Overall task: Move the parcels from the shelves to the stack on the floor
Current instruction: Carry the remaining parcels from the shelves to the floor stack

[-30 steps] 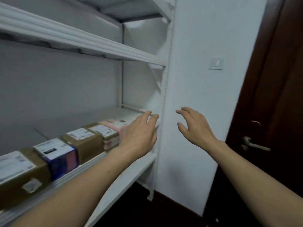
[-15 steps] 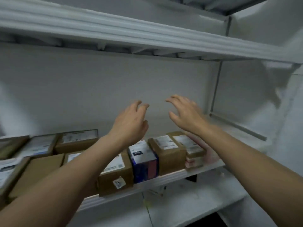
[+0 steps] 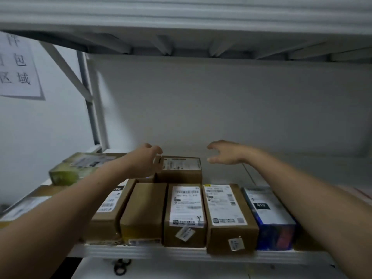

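Note:
Several brown cardboard parcels with white labels lie in a row on the white shelf (image 3: 181,255). A brown parcel (image 3: 181,171) sits behind the row, at the back. My left hand (image 3: 144,163) reaches in at this back parcel's left end, fingers loosely curved, holding nothing. My right hand (image 3: 226,155) hovers spread just to the right of the same parcel, apart from it. In the front row are a labelled brown parcel (image 3: 186,216), another one (image 3: 225,216) and a blue parcel (image 3: 271,218) at the right. A green parcel (image 3: 80,168) lies at the back left.
The upper shelf (image 3: 181,19) hangs low over the parcels. A white upright post (image 3: 90,109) bounds the bay on the left, beside a paper sign (image 3: 17,63) on the wall. A lower shelf (image 3: 181,270) shows below, with a dark small object (image 3: 120,266) on it.
The view has swung left from the wall and door to the shelf bay. Both hands have reached deeper over the front row toward the back parcel.

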